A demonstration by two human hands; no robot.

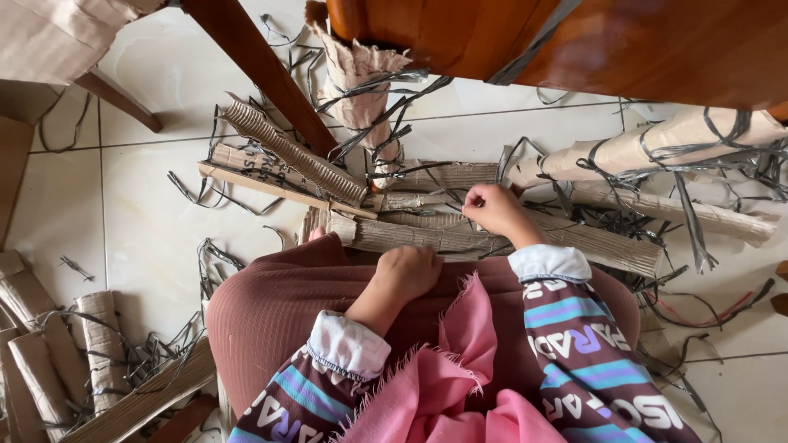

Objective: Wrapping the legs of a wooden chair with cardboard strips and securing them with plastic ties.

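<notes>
Pinching a grey strip (pixel 469 199) on rolled corrugated cardboard (pixel 427 236) with right hand (pixel 497 210); left hand (pixel 408 271) fisted on lap, empty.
Could tear or slip free; loose strips just beyond may snag.

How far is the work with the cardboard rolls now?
Done, it seems: tied brown cardboard rolls lie stacked at the left. In hand: the right hand pinches a thin grey strap over a flattened corrugated cardboard piece; the left hand rests beside it. Left: loose cardboard sheets and scattered straps.
</notes>
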